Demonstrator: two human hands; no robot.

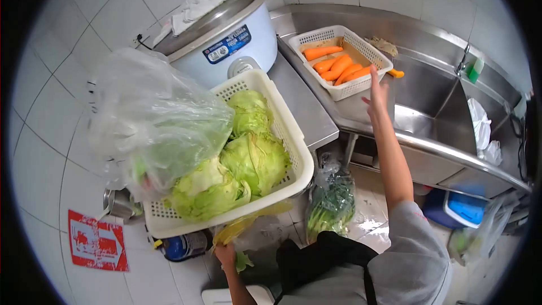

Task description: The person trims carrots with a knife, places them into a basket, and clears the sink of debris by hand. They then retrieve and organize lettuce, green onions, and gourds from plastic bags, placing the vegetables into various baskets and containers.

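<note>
Low at the front, my left hand is closed on the end of a thin yellow plastic bag, just below the rim of a large cream basket. Several heads of lettuce fill that basket, and a clear plastic bag covers its left part. A torn green leaf shows beside my left hand. My right hand reaches out with fingers stretched, at the near right corner of a smaller white basket. Several carrots lie inside it.
Behind the lettuce stands a big rice cooker with a cloth on its lid. The steel sink is at the right. A bag of leafy greens sits on the floor, and a blue container is under the sink.
</note>
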